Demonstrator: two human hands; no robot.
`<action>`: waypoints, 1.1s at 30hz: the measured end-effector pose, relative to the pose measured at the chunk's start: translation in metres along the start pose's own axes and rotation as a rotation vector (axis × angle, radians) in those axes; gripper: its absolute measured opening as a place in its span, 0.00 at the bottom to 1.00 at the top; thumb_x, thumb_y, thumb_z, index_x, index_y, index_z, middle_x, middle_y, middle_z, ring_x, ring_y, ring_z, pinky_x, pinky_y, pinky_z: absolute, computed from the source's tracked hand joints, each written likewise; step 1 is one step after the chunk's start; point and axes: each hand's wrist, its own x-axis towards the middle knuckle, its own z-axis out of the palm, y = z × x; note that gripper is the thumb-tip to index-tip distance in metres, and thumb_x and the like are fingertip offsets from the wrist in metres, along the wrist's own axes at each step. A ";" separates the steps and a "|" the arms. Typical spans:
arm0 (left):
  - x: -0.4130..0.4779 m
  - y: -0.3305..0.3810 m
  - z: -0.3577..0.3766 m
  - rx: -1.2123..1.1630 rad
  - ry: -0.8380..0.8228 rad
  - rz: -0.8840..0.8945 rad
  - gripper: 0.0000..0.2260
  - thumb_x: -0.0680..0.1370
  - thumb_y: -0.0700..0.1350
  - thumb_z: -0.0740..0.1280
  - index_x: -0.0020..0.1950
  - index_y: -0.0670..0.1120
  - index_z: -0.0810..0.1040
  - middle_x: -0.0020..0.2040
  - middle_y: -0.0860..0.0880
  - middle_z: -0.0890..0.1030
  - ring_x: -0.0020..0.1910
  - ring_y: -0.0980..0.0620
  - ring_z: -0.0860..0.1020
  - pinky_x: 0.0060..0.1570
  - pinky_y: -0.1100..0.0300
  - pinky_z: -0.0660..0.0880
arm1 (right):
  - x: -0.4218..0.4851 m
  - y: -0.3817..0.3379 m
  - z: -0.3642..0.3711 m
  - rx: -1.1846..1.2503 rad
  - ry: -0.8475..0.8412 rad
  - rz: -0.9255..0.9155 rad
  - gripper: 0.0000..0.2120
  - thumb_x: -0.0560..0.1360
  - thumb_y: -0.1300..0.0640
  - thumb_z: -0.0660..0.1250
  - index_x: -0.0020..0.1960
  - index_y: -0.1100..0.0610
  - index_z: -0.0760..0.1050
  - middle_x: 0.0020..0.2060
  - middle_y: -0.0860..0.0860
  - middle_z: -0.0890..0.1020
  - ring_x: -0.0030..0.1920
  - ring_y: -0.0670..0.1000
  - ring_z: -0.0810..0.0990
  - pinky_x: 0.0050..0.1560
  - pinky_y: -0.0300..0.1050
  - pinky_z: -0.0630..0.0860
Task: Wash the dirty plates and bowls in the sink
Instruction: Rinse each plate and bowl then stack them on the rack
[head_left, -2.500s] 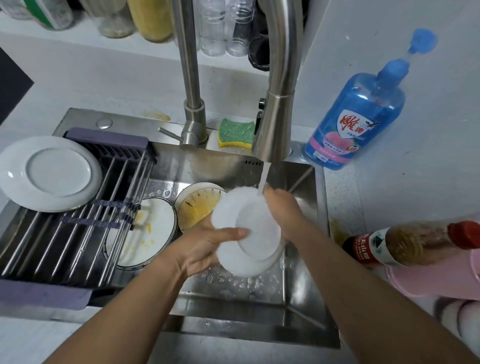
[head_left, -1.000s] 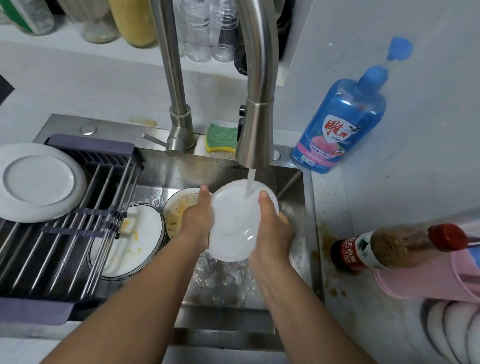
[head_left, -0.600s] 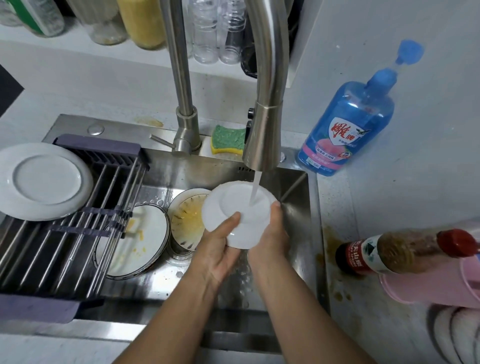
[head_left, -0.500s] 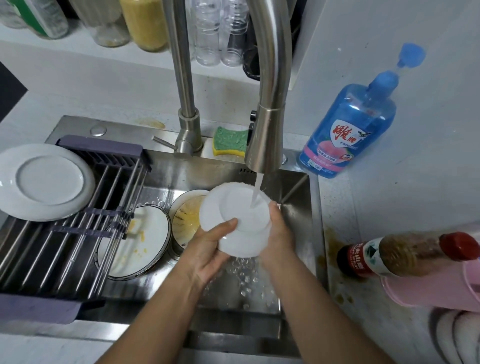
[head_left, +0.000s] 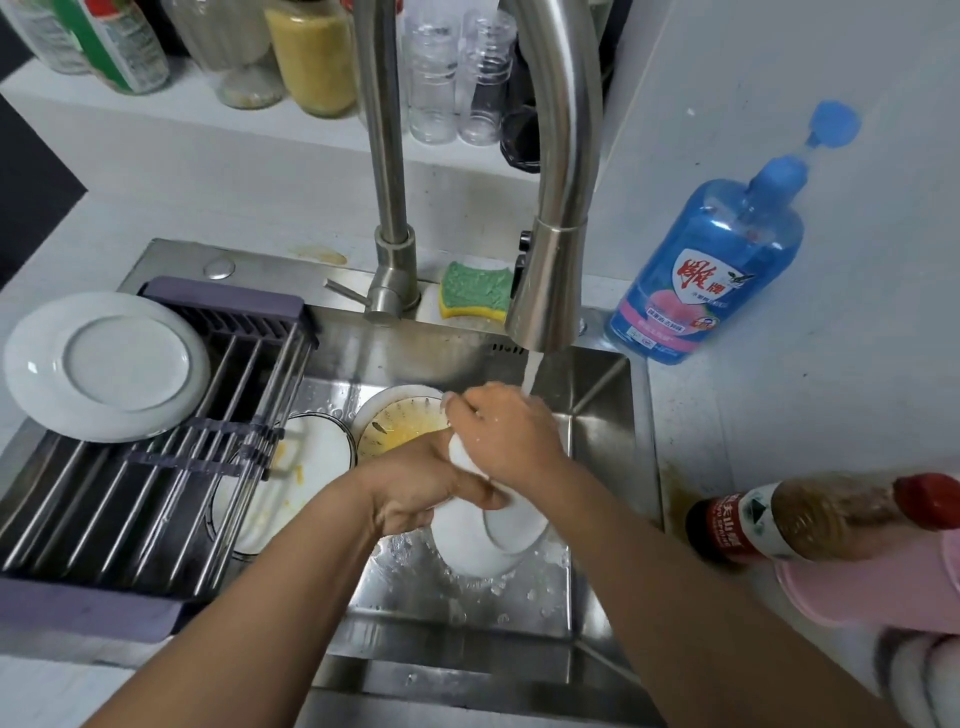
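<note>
head view: rinse step. small white plate (head_left: 483, 540) held over sink (head_left: 597, 405), underside up, just under faucet (head_left: 550, 291) stream. left hand (head_left: 421, 483) thumb and fingers clamp its left edge, right hand (head_left: 506, 431) curls over top rim. next imo: park on drying rack (head_left: 156, 499), then grab yellow-smeared bowl (head_left: 402, 428).

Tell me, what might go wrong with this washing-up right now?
The small white plate is wet and tilted between the left hand and right hand; it could slip onto the dirty bowl beside it and chip. The tap stream strikes the right hand, so water may splash out.
</note>
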 end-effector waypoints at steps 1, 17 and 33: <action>-0.002 -0.002 -0.004 -0.038 -0.019 0.003 0.22 0.69 0.28 0.76 0.61 0.39 0.81 0.58 0.37 0.84 0.61 0.37 0.82 0.66 0.39 0.74 | 0.002 0.004 -0.004 0.043 -0.027 0.067 0.21 0.84 0.42 0.52 0.56 0.52 0.80 0.55 0.56 0.81 0.58 0.61 0.79 0.59 0.54 0.73; 0.022 -0.015 0.028 0.436 0.953 0.234 0.43 0.68 0.74 0.69 0.76 0.55 0.65 0.73 0.48 0.69 0.71 0.45 0.69 0.68 0.49 0.69 | -0.020 0.040 0.012 0.979 0.370 0.877 0.28 0.77 0.32 0.62 0.53 0.57 0.81 0.46 0.53 0.85 0.46 0.54 0.83 0.52 0.50 0.81; 0.034 -0.013 -0.013 -0.770 0.287 -0.184 0.48 0.72 0.80 0.50 0.70 0.41 0.73 0.63 0.35 0.80 0.61 0.35 0.79 0.51 0.36 0.80 | -0.066 0.012 0.013 0.691 0.283 -0.007 0.15 0.72 0.47 0.77 0.35 0.55 0.78 0.29 0.43 0.80 0.29 0.41 0.77 0.28 0.37 0.72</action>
